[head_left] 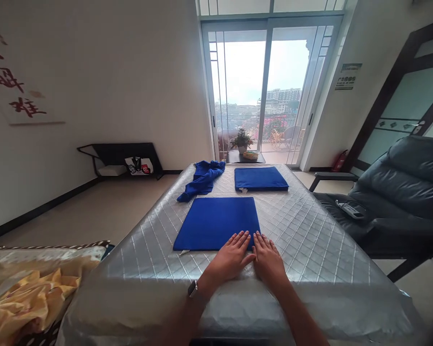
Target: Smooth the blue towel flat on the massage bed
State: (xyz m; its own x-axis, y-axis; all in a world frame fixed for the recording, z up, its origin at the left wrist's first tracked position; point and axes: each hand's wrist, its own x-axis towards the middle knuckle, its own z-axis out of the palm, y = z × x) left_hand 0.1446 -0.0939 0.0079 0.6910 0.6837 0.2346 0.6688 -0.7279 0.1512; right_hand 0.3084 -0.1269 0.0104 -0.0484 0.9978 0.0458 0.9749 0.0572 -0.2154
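Folded blue cloth (216, 223): spread flat as a neat rectangle on the near middle of the quilted silver surface (310, 240), edges squared, small tag at the near left corner.
Left hand (231, 257): open, fingers together, palm down on the cloth's near right corner; by the look of it, pressing the fold flat.
Right hand (269, 259): open and flat too, just beside the left, fingertips at the same corner, heel on the quilting.
Watch (192, 289): strapped on the left wrist.
Second folded cloth (260, 178): farther back, well apart, squared the same way.
Crumpled blue cloth (202, 179): heaped at the far left, unfolded.
Recliner (400, 192): dark, right of the surface.
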